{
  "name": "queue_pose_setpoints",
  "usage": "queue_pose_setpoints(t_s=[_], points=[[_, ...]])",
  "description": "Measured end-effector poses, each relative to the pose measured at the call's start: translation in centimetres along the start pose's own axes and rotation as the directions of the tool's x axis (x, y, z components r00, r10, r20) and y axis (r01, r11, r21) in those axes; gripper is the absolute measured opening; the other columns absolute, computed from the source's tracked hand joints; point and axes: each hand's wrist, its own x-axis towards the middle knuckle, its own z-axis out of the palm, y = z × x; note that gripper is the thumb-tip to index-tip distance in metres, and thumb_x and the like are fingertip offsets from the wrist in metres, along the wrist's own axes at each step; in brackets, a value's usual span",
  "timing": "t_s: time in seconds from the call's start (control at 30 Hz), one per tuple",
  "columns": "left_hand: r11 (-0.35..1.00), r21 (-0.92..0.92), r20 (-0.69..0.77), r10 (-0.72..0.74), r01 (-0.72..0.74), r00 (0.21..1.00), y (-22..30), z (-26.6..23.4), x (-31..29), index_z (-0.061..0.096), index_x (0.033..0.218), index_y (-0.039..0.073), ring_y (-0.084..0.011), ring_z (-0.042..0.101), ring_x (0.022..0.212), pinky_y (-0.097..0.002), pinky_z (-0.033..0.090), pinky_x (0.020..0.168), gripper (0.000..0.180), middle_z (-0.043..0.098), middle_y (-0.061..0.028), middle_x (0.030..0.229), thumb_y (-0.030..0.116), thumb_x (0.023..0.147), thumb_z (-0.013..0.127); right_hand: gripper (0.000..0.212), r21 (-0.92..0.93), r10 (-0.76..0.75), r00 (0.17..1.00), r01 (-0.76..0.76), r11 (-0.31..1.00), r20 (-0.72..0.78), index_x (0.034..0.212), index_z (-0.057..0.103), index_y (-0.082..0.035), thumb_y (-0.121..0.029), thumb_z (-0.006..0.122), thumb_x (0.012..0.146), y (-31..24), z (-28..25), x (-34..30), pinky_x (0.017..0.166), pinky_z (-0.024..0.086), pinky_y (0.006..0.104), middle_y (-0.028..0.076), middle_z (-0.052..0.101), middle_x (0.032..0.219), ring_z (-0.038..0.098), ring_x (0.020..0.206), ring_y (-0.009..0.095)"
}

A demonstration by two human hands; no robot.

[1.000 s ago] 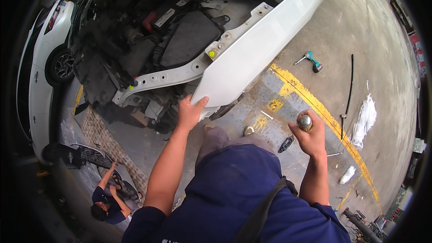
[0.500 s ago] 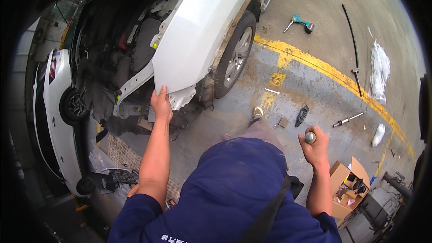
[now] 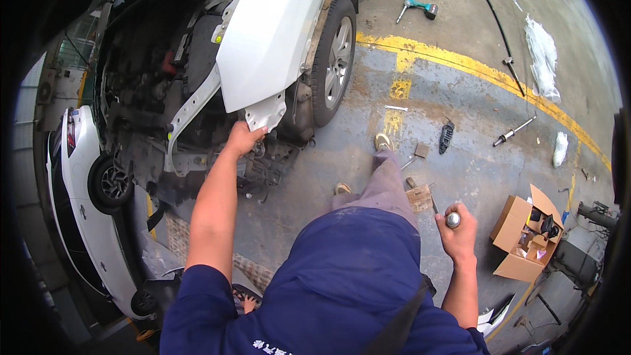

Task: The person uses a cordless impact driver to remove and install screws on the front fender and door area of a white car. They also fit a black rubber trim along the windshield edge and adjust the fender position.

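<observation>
My left hand (image 3: 243,139) grips the lower edge of a white metal bracket (image 3: 268,112) under the tip of the white car's front fender (image 3: 266,46). Its thumb lies against the metal and the other fingers are partly hidden. Out to the right, my right hand (image 3: 460,235) is closed in a fist round a tool with a rounded silver end (image 3: 453,219). A thin dark shaft shows beside the fist; the rest of the tool is covered, so its exact kind is unclear. The car's open front (image 3: 151,79) exposes dark inner parts behind the bracket.
On the floor lie a teal cordless power tool (image 3: 418,6), a wrench (image 3: 396,108), a shock-absorber-like rod (image 3: 514,131), a black plastic part (image 3: 446,137) and a wooden block (image 3: 419,198). An open cardboard box (image 3: 513,227) stands right. Another white car (image 3: 89,204) is at left.
My left hand has moved from the fender's tip down to the bracket below it. The right fist still holds the tool. The whole view has shifted, showing more floor by my feet.
</observation>
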Motion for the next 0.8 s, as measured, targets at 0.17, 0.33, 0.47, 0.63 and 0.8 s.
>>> queue_pose_setpoints(t_s=[0.17, 0.33, 0.47, 0.63, 0.8], points=[[0.982, 0.141, -0.115, 0.146, -0.129, 0.983, 2.3, 1.0, -1.9, 0.073, 0.107, -0.002, -0.0284, 0.073, 0.089, -0.0391, 0.053, 0.081, 0.039, 0.076, -0.0174, 0.096, 0.027, 0.082, 0.080, 0.022, -0.050, -0.017, 0.995, 0.013, 0.999, -0.093, 0.083, 0.058, -0.002, -0.007, 0.079, 0.076, 0.6, -1.3, -2.4, 0.062, 0.048, 0.0382, 0.015, 0.060, 0.073, 0.058, 0.064, 0.029], [0.942, 0.326, -0.027, 0.097, -0.083, 0.995, 2.7, 0.0, -2.9, 0.075, 0.101, 0.000, -0.0325, 0.073, 0.086, -0.0410, 0.054, 0.078, 0.037, 0.075, -0.0184, 0.092, 0.027, 0.078, 0.082, 0.022, -0.096, 0.029, 0.997, -0.036, 0.995, -0.069, 0.084, 0.060, -0.002, -0.009, 0.080, 0.076, 0.4, -0.5, -3.8, 0.063, 0.049, 0.0388, 0.016, 0.062, 0.075, 0.061, 0.065, 0.031], [0.966, 0.207, 0.033, 0.149, -0.153, 0.988, 1.5, -0.9, -2.1, 0.076, 0.096, 0.000, -0.0306, 0.074, 0.082, -0.0396, 0.054, 0.074, 0.033, 0.075, -0.0182, 0.087, 0.026, 0.077, 0.081, 0.023, -0.107, 0.015, 1.000, -0.017, 0.994, -0.024, 0.085, 0.061, -0.003, -0.010, 0.080, 0.076, -1.0, 0.3, -3.6, 0.065, 0.050, 0.0400, 0.017, 0.064, 0.077, 0.063, 0.068, 0.033], [0.924, 0.353, -0.155, 0.216, -0.150, 0.964, 1.9, 1.5, -2.4, 0.074, 0.093, -0.002, -0.0414, 0.071, 0.088, -0.0450, 0.055, 0.077, 0.038, 0.073, -0.0251, 0.090, 0.030, 0.074, 0.079, 0.022, -0.159, -0.041, 0.999, 0.042, 0.986, 0.007, 0.087, 0.062, -0.003, -0.013, 0.079, 0.078, -3.6, 0.8, -2.6, 0.068, 0.051, 0.0422, 0.017, 0.065, 0.079, 0.064, 0.074, 0.036], [0.953, 0.244, -0.147, 0.218, -0.178, 0.965, 2.3, 0.8, -1.9, 0.074, 0.097, -0.004, -0.0397, 0.072, 0.091, -0.0443, 0.055, 0.078, 0.045, 0.073, -0.0253, 0.092, 0.034, 0.074, 0.083, 0.023, -0.228, -0.085, 0.995, 0.094, 0.969, 0.052, 0.088, 0.062, -0.004, -0.015, 0.079, 0.078, -6.2, 1.0, -2.3, 0.069, 0.051, 0.0445, 0.018, 0.066, 0.080, 0.065, 0.078, 0.039]])
